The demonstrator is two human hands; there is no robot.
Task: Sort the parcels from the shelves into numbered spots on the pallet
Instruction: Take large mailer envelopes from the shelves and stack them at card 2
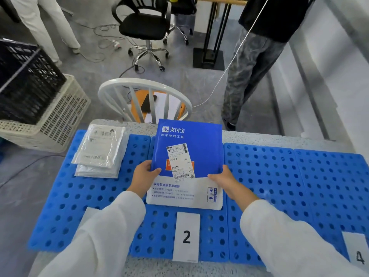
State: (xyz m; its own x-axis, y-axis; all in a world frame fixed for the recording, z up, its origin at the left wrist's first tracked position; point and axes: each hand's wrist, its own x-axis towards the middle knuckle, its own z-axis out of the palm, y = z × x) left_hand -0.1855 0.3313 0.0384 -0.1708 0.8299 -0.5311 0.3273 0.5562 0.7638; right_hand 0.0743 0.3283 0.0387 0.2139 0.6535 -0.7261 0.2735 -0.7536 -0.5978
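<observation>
Gripping a flat blue-and-white plastic mailer parcel [187, 152] by its two long sides, the left hand [145, 172] curls its thumb over the left edge, while the right hand [223, 180] pinches the right edge with its fingers laid on the top face. The parcel sits over the middle section of the blue perforated plastic pallet [279, 176], printed label up. Its near edge is down at the pallet, and its far edge reaches past the pallet's far edge; whether it lies fully flat cannot be told. A white paper card printed with a 2 [186, 236] lies just beyond the parcel's near edge, at the pallet's near edge. A white paper card printed with a 4 [357, 254] lies at the near right corner. A stack of white plastic-bagged parcels [99, 150] rests at the far left corner, apart from the held parcel. The pallet lies on a speckled table top [259, 136], and a white wooden chair [143, 96] stands behind its far edge.
</observation>
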